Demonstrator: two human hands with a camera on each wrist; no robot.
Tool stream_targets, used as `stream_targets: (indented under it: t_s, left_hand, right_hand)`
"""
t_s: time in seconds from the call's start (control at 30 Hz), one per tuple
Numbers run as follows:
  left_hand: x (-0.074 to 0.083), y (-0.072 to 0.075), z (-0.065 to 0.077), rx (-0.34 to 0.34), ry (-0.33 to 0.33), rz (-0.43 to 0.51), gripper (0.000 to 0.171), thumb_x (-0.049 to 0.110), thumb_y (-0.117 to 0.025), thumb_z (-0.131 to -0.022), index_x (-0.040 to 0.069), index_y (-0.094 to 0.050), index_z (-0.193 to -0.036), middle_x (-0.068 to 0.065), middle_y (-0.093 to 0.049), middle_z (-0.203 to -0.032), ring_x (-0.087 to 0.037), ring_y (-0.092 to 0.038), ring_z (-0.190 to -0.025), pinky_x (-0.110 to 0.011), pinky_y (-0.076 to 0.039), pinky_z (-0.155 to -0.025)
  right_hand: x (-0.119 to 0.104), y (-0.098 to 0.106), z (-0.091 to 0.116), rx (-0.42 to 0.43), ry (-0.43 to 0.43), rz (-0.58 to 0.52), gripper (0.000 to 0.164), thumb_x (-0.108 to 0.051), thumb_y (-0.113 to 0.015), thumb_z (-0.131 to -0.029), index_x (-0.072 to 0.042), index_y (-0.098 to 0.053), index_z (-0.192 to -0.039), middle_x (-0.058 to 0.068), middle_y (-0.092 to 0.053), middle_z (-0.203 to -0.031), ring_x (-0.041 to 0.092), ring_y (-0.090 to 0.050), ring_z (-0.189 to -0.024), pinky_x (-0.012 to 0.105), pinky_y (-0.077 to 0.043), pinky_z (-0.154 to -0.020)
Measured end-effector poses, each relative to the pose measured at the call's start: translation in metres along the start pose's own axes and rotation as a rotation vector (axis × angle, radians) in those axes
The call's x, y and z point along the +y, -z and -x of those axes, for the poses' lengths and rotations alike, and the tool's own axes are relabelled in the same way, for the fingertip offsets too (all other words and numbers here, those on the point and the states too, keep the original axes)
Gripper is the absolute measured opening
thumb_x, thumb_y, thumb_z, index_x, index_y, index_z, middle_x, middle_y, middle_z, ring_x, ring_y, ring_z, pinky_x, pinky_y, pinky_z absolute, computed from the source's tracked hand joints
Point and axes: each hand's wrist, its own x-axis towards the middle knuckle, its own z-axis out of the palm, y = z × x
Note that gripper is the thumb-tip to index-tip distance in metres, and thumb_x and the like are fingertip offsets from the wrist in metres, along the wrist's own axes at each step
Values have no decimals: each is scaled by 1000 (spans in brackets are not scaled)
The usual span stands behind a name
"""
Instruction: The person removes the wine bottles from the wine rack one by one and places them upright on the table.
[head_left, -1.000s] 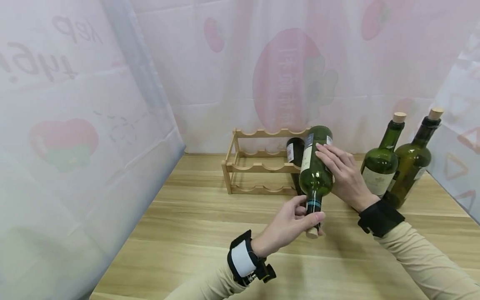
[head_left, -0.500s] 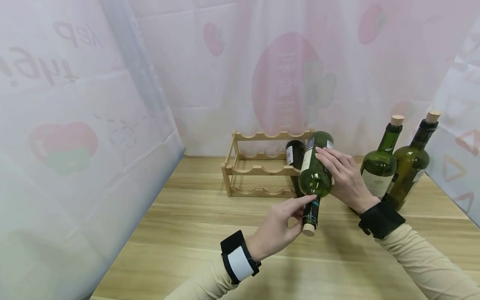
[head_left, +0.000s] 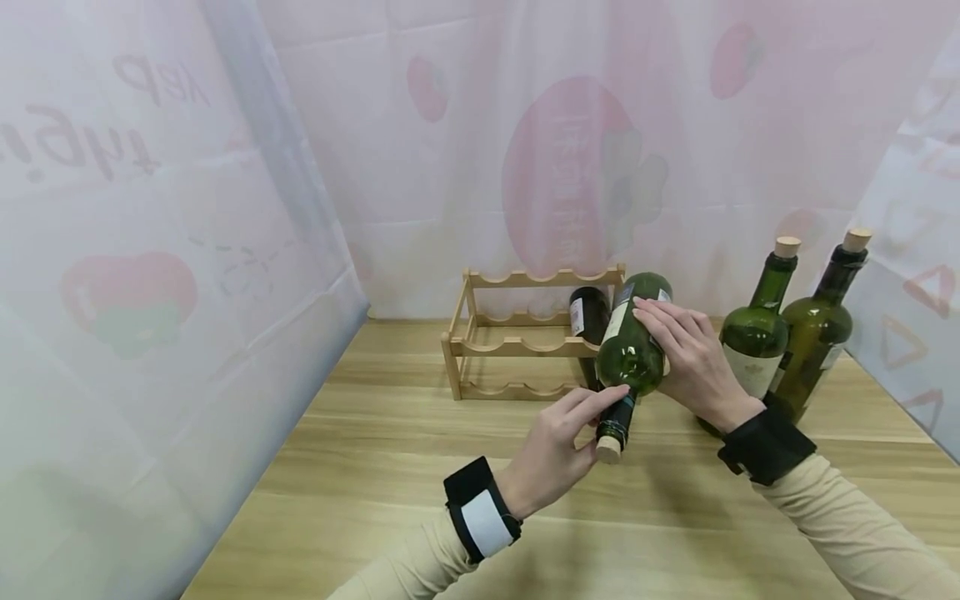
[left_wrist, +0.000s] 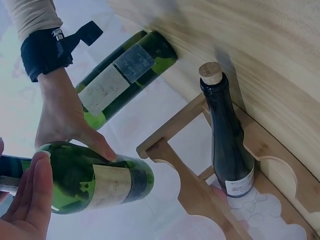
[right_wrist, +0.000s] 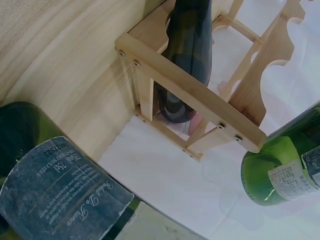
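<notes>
A green wine bottle (head_left: 628, 362) with a cork is held neck-down and slanted in front of the rack's right end. My left hand (head_left: 551, 450) holds its neck, the index finger lying along it near the shoulder. My right hand (head_left: 693, 367) grips the bottle's body from the right side; in the left wrist view its thumb presses the glass near the label. The wooden wine rack (head_left: 517, 346) stands behind. One dark bottle (head_left: 591, 312) lies in it, cork end toward me; the left wrist view shows its cork (left_wrist: 210, 73). The held bottle (right_wrist: 277, 172) is apart from the rack in the right wrist view.
Two corked bottles, a green one (head_left: 753, 333) and an olive one (head_left: 817, 333), stand upright at the right, close to my right wrist. A printed curtain (head_left: 420, 183) hangs behind the wooden table (head_left: 360, 500) and along both sides.
My left hand has shifted its hold on the neck: the thumb moved off the cork end and the index finger now reaches toward the shoulder. The bottle's neck has swung slightly left.
</notes>
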Motion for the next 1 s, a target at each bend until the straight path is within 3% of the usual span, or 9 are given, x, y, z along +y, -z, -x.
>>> stream_targets:
  t_s: [0.27,0.47,0.67,0.77,0.87,0.93,1.0]
  left_hand:
    - [0,6,-9,68,-33,-28,68,-14,-69,-73,12,-53,-134,-5,-62,-101,-9,-58,-82,-10,-47,-75]
    - [0,11,-14,103,-29,-6,66,-17,-63,-73,11,-54,-132,-6,-64,-100,-11,-61,-87,-12,-48,-79]
    - [1,13,-16,127,-3,32,52,-4,-69,-84,11,-55,-132,-7,-65,-100,-13,-63,-91,-15,-50,-83]
    - [2,13,-17,135,13,63,48,5,-71,-86,11,-55,-131,-7,-66,-101,-13,-63,-92,-15,-50,-83]
    - [3,14,-18,137,25,90,48,7,-71,-86,11,-55,-131,-7,-66,-102,-13,-64,-93,-15,-50,-84]
    - [3,15,-19,136,27,93,49,7,-71,-86,11,-55,-132,-7,-66,-104,-13,-64,-96,-15,-51,-85]
    - [4,16,-21,135,28,100,50,7,-72,-85,10,-55,-132,-8,-67,-105,-13,-65,-99,-16,-51,-87]
  right_hand:
    - [0,7,-2,-17,-14,3,93,-24,-88,-49,5,-54,-130,22,-58,-132,40,-52,-118,49,-36,-91]
    - [-1,10,-4,-11,-15,1,96,-34,-84,-50,6,-53,-131,23,-59,-130,41,-52,-117,50,-36,-92]
    - [-1,15,-4,-14,-20,6,97,-40,-81,-52,6,-52,-132,24,-59,-128,42,-51,-116,52,-35,-91]
    - [-2,18,-4,-13,-26,2,94,-54,-76,-64,7,-52,-132,26,-59,-126,42,-51,-115,53,-35,-91]
    - [-3,21,-4,-14,-32,0,93,-70,-58,-80,7,-52,-132,26,-60,-124,42,-52,-113,53,-35,-90]
    - [-4,23,-4,-17,-35,4,94,-74,-45,-84,7,-52,-131,26,-60,-123,41,-52,-113,53,-35,-90]
    - [-5,25,-4,-26,-36,5,94,-74,-45,-84,7,-52,-131,26,-61,-122,41,-52,-112,52,-35,-89]
